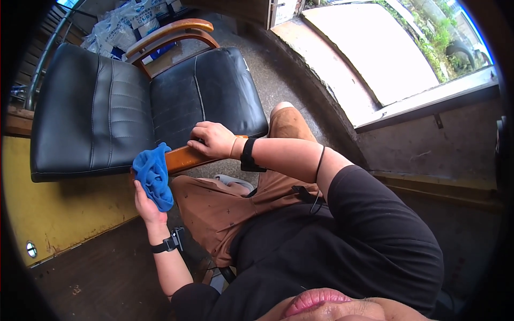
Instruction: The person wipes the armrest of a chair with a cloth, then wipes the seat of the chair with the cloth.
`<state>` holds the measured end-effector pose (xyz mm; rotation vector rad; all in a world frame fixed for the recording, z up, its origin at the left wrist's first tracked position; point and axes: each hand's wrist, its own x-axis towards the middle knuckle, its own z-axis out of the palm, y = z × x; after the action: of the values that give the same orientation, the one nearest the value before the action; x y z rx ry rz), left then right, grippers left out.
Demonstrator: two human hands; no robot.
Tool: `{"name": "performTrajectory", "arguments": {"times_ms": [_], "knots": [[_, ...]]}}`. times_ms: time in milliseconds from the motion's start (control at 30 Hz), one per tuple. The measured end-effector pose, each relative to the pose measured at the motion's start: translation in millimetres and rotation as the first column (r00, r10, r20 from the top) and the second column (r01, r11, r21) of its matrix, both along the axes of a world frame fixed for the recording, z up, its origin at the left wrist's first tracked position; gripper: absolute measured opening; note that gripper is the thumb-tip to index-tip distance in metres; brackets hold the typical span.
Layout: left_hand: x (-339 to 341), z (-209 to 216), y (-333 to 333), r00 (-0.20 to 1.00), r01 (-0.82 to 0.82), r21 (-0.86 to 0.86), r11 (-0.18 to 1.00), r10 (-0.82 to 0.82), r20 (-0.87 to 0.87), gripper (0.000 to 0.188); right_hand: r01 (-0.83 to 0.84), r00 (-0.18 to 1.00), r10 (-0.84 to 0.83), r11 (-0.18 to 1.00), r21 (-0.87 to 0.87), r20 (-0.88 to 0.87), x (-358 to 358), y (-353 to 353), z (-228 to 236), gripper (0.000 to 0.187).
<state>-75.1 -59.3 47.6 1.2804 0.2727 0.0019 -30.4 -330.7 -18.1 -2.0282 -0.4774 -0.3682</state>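
My left hand [148, 204] holds a crumpled blue cloth [154, 174] against the front end of the near wooden armrest [184, 158]. The fingers are partly hidden behind the cloth. Over the same armrest, farther along, my right hand [213, 140] is closed with its fingers curled on the wood. That armrest belongs to a chair with a black padded seat [206, 85] and a black stitched backrest [93, 115]. Its far wooden armrest [168, 36] stands on the other side of the seat. Both my wrists wear dark bands.
Plastic-wrapped packages [131, 24] are heaped behind the chair. A yellow panel [69, 208] stands at the left, below the backrest. To the right, a bright doorway [369, 48] has a raised sill. My legs in brown trousers [214, 208] are close to the near armrest.
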Motion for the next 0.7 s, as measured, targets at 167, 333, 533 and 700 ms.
{"name": "performTrajectory", "arguments": {"times_ms": [167,333,533,700], "knots": [[-23,-56,-17,0.961,0.272,0.067,0.96,-0.268,-0.062,0.037,-0.001,1.0,0.001,1.0,0.005,0.01,0,1,0,0.023],[-31,-64,-19,0.901,0.109,0.858,0.501,-0.414,0.127,0.029,0.005,1.0,-0.005,1.0,-0.002,-0.019,0,1,0,0.027],[-31,-79,-7,0.829,0.008,0.982,0.188,-0.55,0.099,0.019,0.0,1.0,0.0,1.0,-0.002,-0.01,0,2,1,0.026],[-34,-93,-12,0.829,-0.028,0.998,0.056,-0.557,0.055,0.015,0.0,1.0,0.0,1.0,-0.006,-0.013,1,0,0,0.026]]}}
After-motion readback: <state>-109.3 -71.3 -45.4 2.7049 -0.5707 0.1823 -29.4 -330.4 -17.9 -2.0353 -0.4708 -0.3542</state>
